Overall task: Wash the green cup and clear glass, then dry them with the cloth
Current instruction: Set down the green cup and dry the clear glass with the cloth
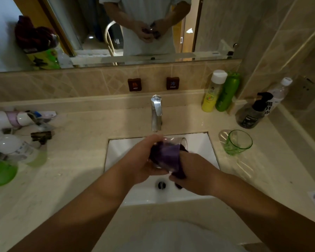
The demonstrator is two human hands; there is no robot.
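Over the white sink (204, 151), my left hand (144, 157) grips the clear glass (180, 141), which lies tilted with its mouth toward the right. A purple cloth (168, 158) is wrapped around and stuffed into the glass. My right hand (191, 171) holds the cloth against the glass from the right. Most of the glass is hidden by the cloth and fingers. The green cup (237, 142) stands upright on the counter right of the sink, apart from both hands.
A chrome faucet (156, 113) stands behind the sink, no water visible. Bottles (220, 91) and a pump dispenser (253, 111) crowd the back right corner. Toiletries and a green dish (2, 171) clutter the left counter. A mirror hangs above.
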